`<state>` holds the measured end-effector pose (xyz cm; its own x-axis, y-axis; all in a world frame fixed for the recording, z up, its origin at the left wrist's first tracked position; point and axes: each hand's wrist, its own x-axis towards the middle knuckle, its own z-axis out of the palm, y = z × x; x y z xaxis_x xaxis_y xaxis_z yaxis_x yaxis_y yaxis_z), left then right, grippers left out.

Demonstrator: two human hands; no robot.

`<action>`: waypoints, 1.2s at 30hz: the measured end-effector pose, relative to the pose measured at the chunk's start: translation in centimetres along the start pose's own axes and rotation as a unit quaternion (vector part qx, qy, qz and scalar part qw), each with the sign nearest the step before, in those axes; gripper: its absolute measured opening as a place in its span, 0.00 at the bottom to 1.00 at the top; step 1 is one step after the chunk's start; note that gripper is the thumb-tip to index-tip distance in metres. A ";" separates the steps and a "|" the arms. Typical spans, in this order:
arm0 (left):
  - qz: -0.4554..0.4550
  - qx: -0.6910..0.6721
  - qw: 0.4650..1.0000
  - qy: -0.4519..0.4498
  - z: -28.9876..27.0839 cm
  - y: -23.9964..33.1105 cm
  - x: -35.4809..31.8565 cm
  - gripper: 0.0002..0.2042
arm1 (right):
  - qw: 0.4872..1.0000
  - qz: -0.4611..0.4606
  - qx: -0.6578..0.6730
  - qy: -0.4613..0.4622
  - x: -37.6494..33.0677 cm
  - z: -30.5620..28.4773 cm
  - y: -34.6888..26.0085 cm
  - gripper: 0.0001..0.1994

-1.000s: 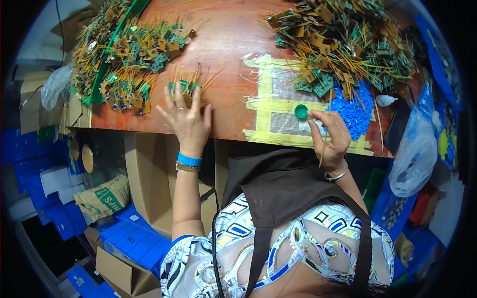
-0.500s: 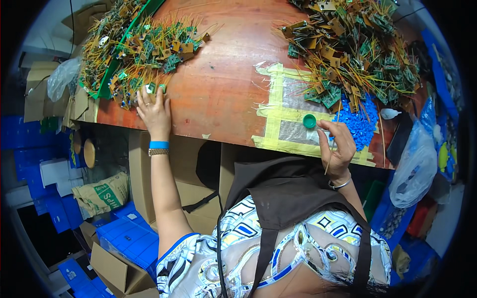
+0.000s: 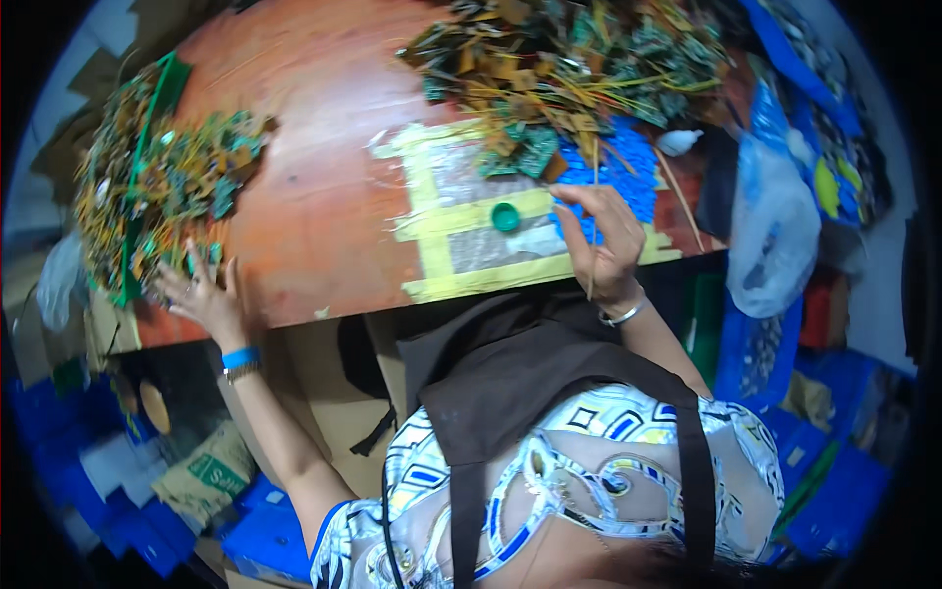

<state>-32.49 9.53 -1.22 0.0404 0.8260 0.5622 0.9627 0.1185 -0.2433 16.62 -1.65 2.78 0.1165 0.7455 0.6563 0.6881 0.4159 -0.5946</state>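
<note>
My left hand (image 3: 203, 299) lies at the near edge of a left pile of small green and brown circuit boards (image 3: 196, 172) with wires. Its fingers are spread, with nothing plainly in them. My right hand (image 3: 610, 240) pinches a thin wooden stick (image 3: 595, 162), held upright beside a heap of small blue pieces (image 3: 633, 177). Left of those fingertips, a small round green cap (image 3: 504, 217) sits open side up on a patch of yellow tape (image 3: 432, 221). Whether anything is on the stick's tip cannot be made out.
A larger heap of wired circuit boards (image 3: 579, 74) covers the far right of the reddish wooden table (image 3: 324, 177). A green divider (image 3: 157, 128) edges the left pile. Near the right edge lie a small white bottle (image 3: 677, 142), another stick (image 3: 679, 196) and a hanging plastic bag (image 3: 775, 231).
The whole view has swung, shifting the table leftward and tilting it. My right hand has drawn a little away from the green cap, toward the blue pieces. My left fingers have spread more.
</note>
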 end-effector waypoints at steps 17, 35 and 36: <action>0.277 -0.472 0.834 -0.074 -9.9 33.8 1.3 0.17 | 0.980 0.012 -0.175 -0.094 0.2 3.4 4.8 0.26; 0.309 -0.452 0.833 -0.086 -10.1 32.6 1.8 0.21 | 0.999 0.007 -0.039 -0.021 0.1 0.6 3.7 0.18; 0.309 -0.452 0.832 -0.086 -9.8 32.3 1.9 0.21 | 1.000 0.003 -0.023 -0.010 -0.2 0.2 3.5 0.17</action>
<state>1.29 9.50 -0.28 0.6381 0.6518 0.4098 0.5838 -0.7566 0.2944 18.90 -0.19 0.49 0.1066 0.7580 0.6435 0.7196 0.3878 -0.5760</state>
